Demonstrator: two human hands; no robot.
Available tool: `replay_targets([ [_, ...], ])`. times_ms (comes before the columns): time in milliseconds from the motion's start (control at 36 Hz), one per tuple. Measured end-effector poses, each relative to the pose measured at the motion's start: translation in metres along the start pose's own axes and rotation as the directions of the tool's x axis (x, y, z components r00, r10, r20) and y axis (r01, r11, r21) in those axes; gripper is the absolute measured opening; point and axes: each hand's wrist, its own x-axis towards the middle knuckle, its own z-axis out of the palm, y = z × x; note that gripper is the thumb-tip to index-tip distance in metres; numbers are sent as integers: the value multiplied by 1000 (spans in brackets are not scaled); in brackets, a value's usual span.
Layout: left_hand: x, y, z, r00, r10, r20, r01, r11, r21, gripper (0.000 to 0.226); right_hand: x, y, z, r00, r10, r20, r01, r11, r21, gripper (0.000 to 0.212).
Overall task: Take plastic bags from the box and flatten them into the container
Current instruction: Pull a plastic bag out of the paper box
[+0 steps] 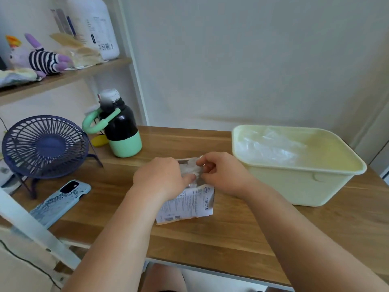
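A small white printed cardboard box [189,204] stands in the middle of the wooden table, its top open. Clear plastic bags [190,168] bulge out of the opening. My left hand [161,175] rests on the box's top left side, thumb pressing at the opening. My right hand [223,172] pinches the clear plastic at the top of the box. To the right stands a pale yellow plastic container [303,186] with crumpled clear plastic bags [271,149] lying inside at its left and back.
A black and mint bottle [121,131] stands behind the box to the left. A dark blue desk fan [45,147] and a phone in a blue case [62,202] lie at the left. A shelf [63,75] with toys hangs above.
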Motion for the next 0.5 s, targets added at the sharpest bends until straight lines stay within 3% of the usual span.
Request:
replay_targets([
  [83, 4, 4, 3, 995, 16, 99, -15, 1000, -11, 48, 0, 0, 1, 1000, -2, 4, 2, 1000, 0, 30],
  [194, 7, 3, 3, 993, 70, 100, -64, 996, -65, 40, -1, 1, 1, 1000, -13, -4, 13, 1000, 10, 31],
  [333, 6, -1, 6, 993, 66, -96, -95, 937, -336, 24, -4, 1, 1, 1000, -10, -13, 10, 1000, 17, 31],
  [417, 2, -4, 8, 976, -16, -218, -110, 826, -553, 17, -6, -1, 1, 1000, -26, -8, 26, 999, 28, 29],
  [500, -1, -2, 8, 956, -24, -291, -179, 737, -651, 16, -6, 0, 0, 1000, -28, -12, 29, 999, 41, 29],
])
